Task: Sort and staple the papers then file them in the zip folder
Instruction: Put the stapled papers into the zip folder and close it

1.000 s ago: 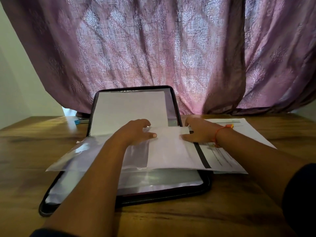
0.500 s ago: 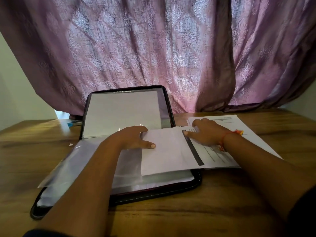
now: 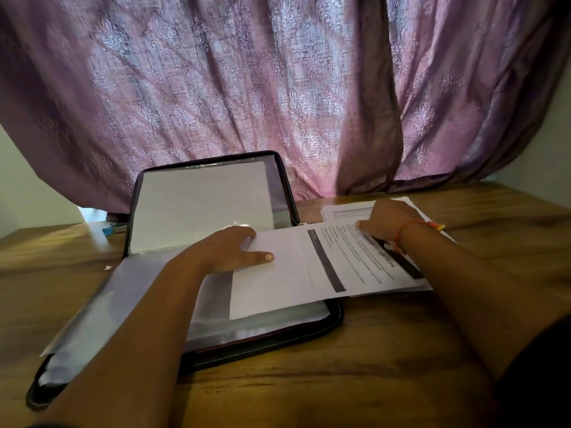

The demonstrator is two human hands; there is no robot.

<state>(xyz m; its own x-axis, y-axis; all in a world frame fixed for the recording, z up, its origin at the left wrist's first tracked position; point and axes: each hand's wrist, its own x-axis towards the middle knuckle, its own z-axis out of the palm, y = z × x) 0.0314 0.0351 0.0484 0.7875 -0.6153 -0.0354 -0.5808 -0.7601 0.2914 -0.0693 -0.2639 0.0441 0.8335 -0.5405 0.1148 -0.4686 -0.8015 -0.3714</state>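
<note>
The left hand rests flat on the clear sleeve in the open zip folder while the right hand, grip unclear, slides the papers in, best done slowly and straight.

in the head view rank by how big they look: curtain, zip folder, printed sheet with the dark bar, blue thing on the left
1. curtain, fills the upper frame
2. zip folder, open
3. printed sheet, under both hands
4. blue thing, a sliver behind the folder

The folder sits nearer the camera than the curtain, so true sizes are unsure.
</note>
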